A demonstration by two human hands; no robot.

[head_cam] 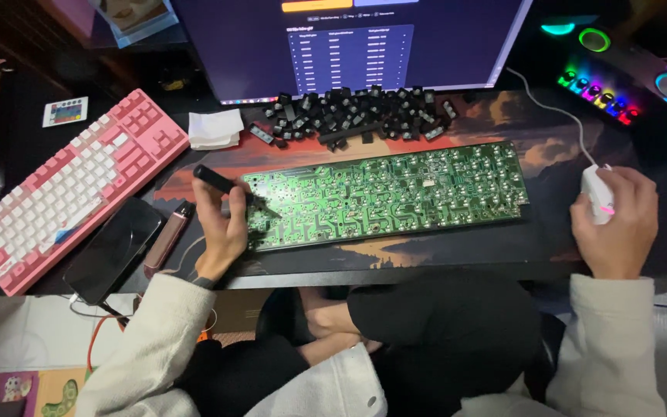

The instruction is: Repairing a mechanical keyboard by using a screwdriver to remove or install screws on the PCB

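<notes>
Closest to the camera it's just lap and cream sleeves, knees tucked under the desk edge. Then the hands. Left hand [221,224] is wrapped around a slim black pen-style tool [229,188], fingers closed tight on the body, with the tip resting on the left end of the green circuit board [387,197]. Right hand [615,224] is cupped over a white mouse [596,191] way off on the far right, fingers curled down around it, wired lead running up toward the monitor [357,46].

If I were doing this bit, I'd say keep the heel of the left hand planted on the desk mat [457,251] so the tip stays steady, and work one pad at a time; the board isn't clamped, so a hard push could slide it.

The board itself lies flat in the middle of the mat, long and narrow, solder side up as far as I can tell: pale traces and rows of shiny dots, no switches visible on it.

Left of it: a dark phone [113,249], a maroon stick-shaped gadget [167,238], and a pink keyboard [71,185] set at an angle. Behind the board, a pile of black keycaps [357,112] under the monitor, a folded white cloth [216,128], and a rainbow-lit speaker bar [627,73] at top right.
</notes>
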